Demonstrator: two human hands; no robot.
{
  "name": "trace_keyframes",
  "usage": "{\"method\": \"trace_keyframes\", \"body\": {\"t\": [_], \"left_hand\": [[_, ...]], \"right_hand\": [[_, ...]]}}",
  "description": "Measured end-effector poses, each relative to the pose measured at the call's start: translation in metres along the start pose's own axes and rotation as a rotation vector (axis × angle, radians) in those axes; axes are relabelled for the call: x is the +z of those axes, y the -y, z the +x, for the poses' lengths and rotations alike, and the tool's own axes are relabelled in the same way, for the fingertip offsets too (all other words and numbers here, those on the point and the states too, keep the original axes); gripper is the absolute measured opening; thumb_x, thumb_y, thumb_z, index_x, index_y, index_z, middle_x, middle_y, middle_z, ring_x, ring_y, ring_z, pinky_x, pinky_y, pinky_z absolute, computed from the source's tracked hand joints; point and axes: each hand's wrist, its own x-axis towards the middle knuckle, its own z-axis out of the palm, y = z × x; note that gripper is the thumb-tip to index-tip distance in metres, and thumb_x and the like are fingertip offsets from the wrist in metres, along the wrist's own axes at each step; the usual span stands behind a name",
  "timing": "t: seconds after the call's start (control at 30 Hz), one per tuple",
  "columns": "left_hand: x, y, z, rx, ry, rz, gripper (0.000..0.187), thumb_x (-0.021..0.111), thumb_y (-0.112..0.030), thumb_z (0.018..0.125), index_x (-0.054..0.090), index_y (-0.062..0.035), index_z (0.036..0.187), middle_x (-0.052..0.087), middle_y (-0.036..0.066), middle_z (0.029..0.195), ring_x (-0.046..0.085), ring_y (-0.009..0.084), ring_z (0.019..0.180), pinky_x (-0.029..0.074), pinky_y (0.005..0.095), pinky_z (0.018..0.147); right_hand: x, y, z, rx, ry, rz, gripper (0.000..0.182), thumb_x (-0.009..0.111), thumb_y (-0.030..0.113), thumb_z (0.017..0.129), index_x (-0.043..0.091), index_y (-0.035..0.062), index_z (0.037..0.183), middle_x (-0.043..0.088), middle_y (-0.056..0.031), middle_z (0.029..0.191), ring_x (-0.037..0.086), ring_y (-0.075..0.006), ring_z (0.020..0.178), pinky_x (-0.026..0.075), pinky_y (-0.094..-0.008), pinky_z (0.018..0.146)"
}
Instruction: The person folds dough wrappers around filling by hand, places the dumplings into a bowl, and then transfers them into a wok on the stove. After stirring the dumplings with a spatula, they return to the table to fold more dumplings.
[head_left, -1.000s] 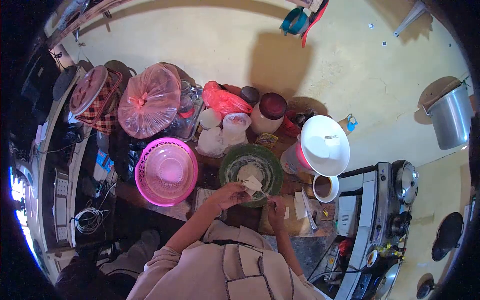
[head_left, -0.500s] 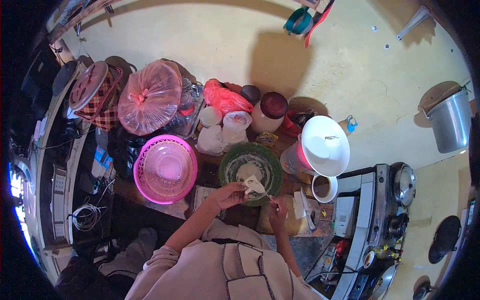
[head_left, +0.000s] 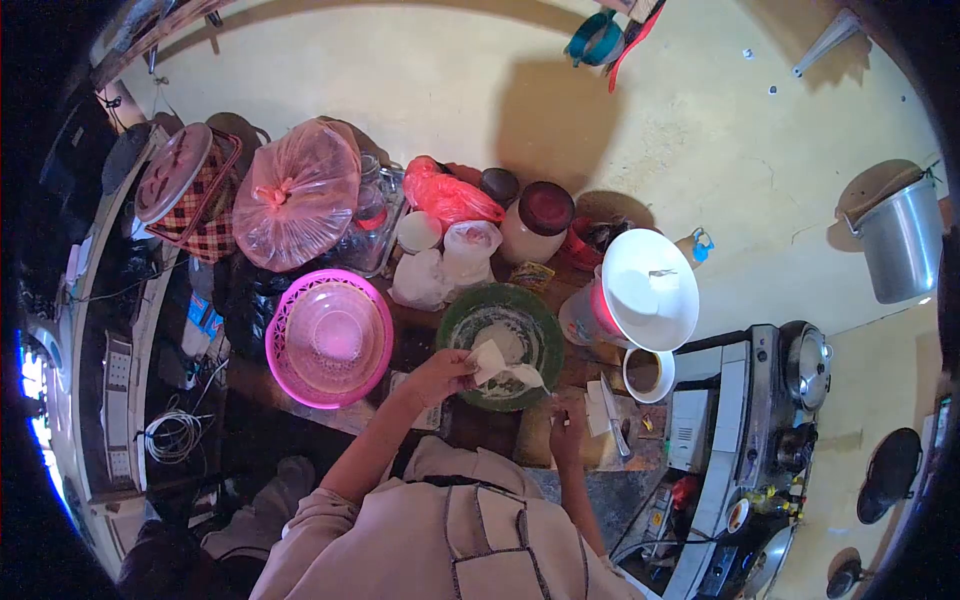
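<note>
My left hand (head_left: 443, 376) is closed on a small white packet (head_left: 487, 362), held over the near side of a green basin (head_left: 549, 322). From the packet a thin white end stretches right toward my other hand. Inside the basin lies white powder (head_left: 503, 342), with some smeared on the wall. My right hand (head_left: 564, 434) is just off the basin's lower right side, above a wooden board (head_left: 535, 441). Its fingers are pinched together; what they hold is too small to make out.
To the left sits a pink basket (head_left: 283, 372) with a clear bowl inside. A knife (head_left: 612, 415), a cup of brown liquid (head_left: 655, 378) and a white bowl (head_left: 650, 290) are at the right. White bags (head_left: 420, 280) and a lidded jar (head_left: 535, 230) stand behind the basin.
My left hand has shifted slightly left with the packet. My right hand has moved a little down and right, widening the space between the hands.
</note>
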Motion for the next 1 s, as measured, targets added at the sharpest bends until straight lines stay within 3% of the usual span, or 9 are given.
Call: {"method": "trace_keyframes", "body": {"t": [0.03, 0.13, 0.23, 0.33, 0.43, 0.53, 0.83, 0.93, 1.0], "left_hand": [[0.002, -0.003, -0.002, -0.001, 0.005, -0.007, 0.026, 0.054, -0.015, 0.082, 0.053, 0.0005, 0.102, 0.056, 0.004, 0.096, 0.054, 0.0117, 0.086, 0.045, 0.0235, 0.072], [0.009, -0.008, -0.007, 0.014, -0.002, -0.039, 0.025, 0.054, -0.015, 0.082, 0.052, 0.0006, 0.102, 0.056, 0.004, 0.095, 0.054, 0.0115, 0.083, 0.045, 0.0235, 0.072], [0.002, -0.001, -0.001, 0.025, 0.043, -0.120, 0.026, 0.055, -0.015, 0.081, 0.052, 0.0007, 0.103, 0.056, 0.004, 0.094, 0.054, 0.0113, 0.081, 0.045, 0.0234, 0.071], [0.002, -0.003, -0.001, 0.002, 0.098, -0.175, 0.027, 0.055, -0.014, 0.081, 0.051, 0.0011, 0.103, 0.056, 0.004, 0.094, 0.053, 0.0110, 0.081, 0.045, 0.0232, 0.069], [0.012, -0.007, -0.006, 0.004, 0.142, -0.179, 0.024, 0.057, -0.016, 0.080, 0.053, -0.0014, 0.099, 0.055, 0.003, 0.093, 0.052, 0.0123, 0.083, 0.045, 0.0259, 0.070], [0.013, -0.007, -0.005, -0.027, 0.163, -0.166, 0.024, 0.057, -0.016, 0.080, 0.052, -0.0011, 0.099, 0.055, 0.003, 0.092, 0.052, 0.0120, 0.083, 0.045, 0.0263, 0.070], [0.010, -0.010, -0.009, -0.105, 0.258, -0.126, 0.028, 0.054, -0.010, 0.080, 0.049, 0.0022, 0.105, 0.055, 0.005, 0.093, 0.054, 0.0095, 0.079, 0.045, 0.0203, 0.066], [0.022, -0.019, -0.016, -0.134, 0.095, 0.072, 0.036, 0.054, -0.018, 0.081, 0.047, 0.0038, 0.109, 0.055, 0.008, 0.100, 0.055, 0.0154, 0.088, 0.046, 0.0263, 0.076], [0.025, -0.022, -0.017, -0.044, 0.099, 0.045, 0.037, 0.048, -0.017, 0.082, 0.045, 0.0047, 0.112, 0.055, 0.010, 0.103, 0.055, 0.0163, 0.092, 0.046, 0.0267, 0.078]], "right_hand": [[0.000, -0.005, -0.001, 0.065, 0.023, -0.046, 0.011, 0.048, 0.003, 0.080, 0.056, 0.0027, 0.088, 0.054, -0.0110, 0.078, 0.051, -0.0251, 0.074, 0.040, -0.0336, 0.065], [0.000, 0.004, 0.014, -0.127, -0.123, -0.254, 0.013, 0.049, 0.006, 0.078, 0.056, 0.0042, 0.089, 0.054, -0.0131, 0.079, 0.052, -0.0290, 0.078, 0.041, -0.0369, 0.067], [0.003, 0.004, 0.027, 0.222, 0.261, -0.491, 0.016, 0.050, 0.008, 0.077, 0.056, 0.0055, 0.091, 0.055, -0.0150, 0.085, 0.052, -0.0325, 0.086, 0.040, -0.0407, 0.073], [0.009, 0.037, 0.041, -0.071, 0.134, -0.611, 0.018, 0.052, 0.012, 0.076, 0.056, 0.0061, 0.093, 0.054, -0.0139, 0.089, 0.051, -0.0317, 0.087, 0.040, -0.0406, 0.075], [0.012, 0.062, 0.062, -0.222, -0.051, -0.255, 0.020, 0.057, 0.011, 0.073, 0.055, 0.0075, 0.093, 0.053, -0.0119, 0.092, 0.051, -0.0308, 0.088, 0.040, -0.0400, 0.076], [0.012, 0.069, 0.069, -0.346, -0.059, -0.067, 0.023, 0.062, 0.007, 0.068, 0.057, 0.0101, 0.091, 0.052, -0.0093, 0.091, 0.052, -0.0276, 0.085, 0.042, -0.0382, 0.073], [-0.010, 0.088, 0.079, -0.617, 0.084, -0.064, 0.030, 0.065, -0.001, 0.059, 0.059, 0.0141, 0.085, 0.054, -0.0038, 0.090, 0.052, -0.0229, 0.078, 0.043, -0.0344, 0.067], [-0.016, 0.095, 0.082, -0.675, 0.143, -0.109, 0.029, 0.064, 0.001, 0.057, 0.058, 0.0133, 0.083, 0.054, -0.0013, 0.089, 0.052, -0.0218, 0.078, 0.042, -0.0351, 0.067], [-0.014, 0.092, 0.080, -0.682, 0.169, -0.138, 0.028, 0.063, 0.001, 0.057, 0.057, 0.0125, 0.082, 0.054, -0.0006, 0.088, 0.052, -0.0216, 0.078, 0.042, -0.0353, 0.067]]}}
